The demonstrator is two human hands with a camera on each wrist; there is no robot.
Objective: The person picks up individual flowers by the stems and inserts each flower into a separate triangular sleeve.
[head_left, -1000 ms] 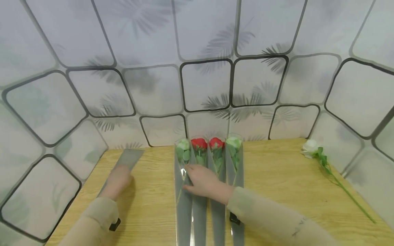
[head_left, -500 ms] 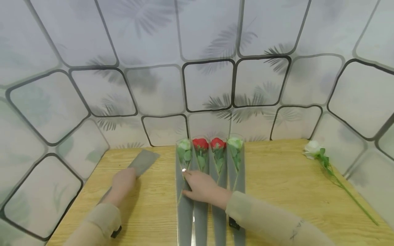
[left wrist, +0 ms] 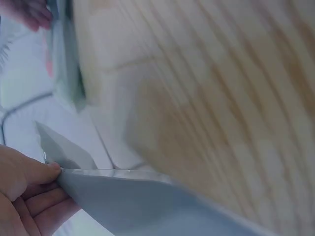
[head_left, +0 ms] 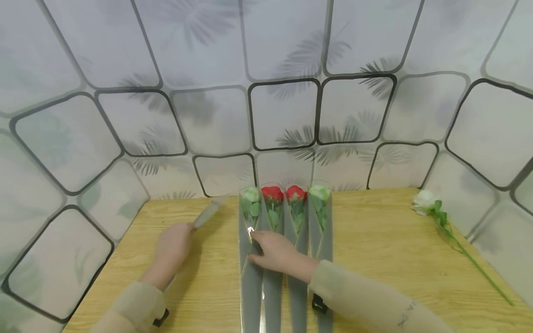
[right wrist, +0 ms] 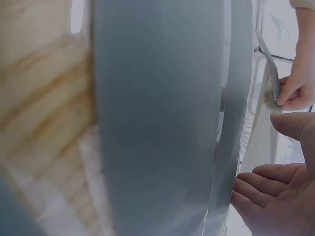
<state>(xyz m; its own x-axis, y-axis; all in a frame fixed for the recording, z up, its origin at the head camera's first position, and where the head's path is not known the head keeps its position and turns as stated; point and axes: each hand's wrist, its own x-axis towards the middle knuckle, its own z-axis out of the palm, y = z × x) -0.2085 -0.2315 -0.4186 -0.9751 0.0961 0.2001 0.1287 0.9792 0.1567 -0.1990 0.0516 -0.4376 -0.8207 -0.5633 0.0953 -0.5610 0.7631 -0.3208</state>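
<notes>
My left hand (head_left: 175, 243) pinches an unfilled grey flower sleeve (left wrist: 147, 201) by its edge, thumb on one side and fingers on the other. In the head view this sleeve is seen nearly edge-on, tilted over the left part of the table. Wrapped flowers lie side by side in the middle. My right hand (head_left: 276, 252) lies across them, fingertips at the leftmost, a pale green flower (head_left: 251, 194) in a grey sleeve (head_left: 251, 296). The right wrist view shows its fingers relaxed, touching the sleeve's edge.
Beside it lie two wrapped red roses (head_left: 272, 193) and another wrapped pale green flower (head_left: 319, 192). A loose white rose (head_left: 425, 202) with a long green stem lies on the wooden table (head_left: 374, 236) at the right. Patterned cloth walls (head_left: 283, 115) stand behind and at both sides.
The left hand has carried its grey sleeve to the right, toward the wrapped flowers, and turned it nearly edge-on. The right hand has stayed on the flowers.
</notes>
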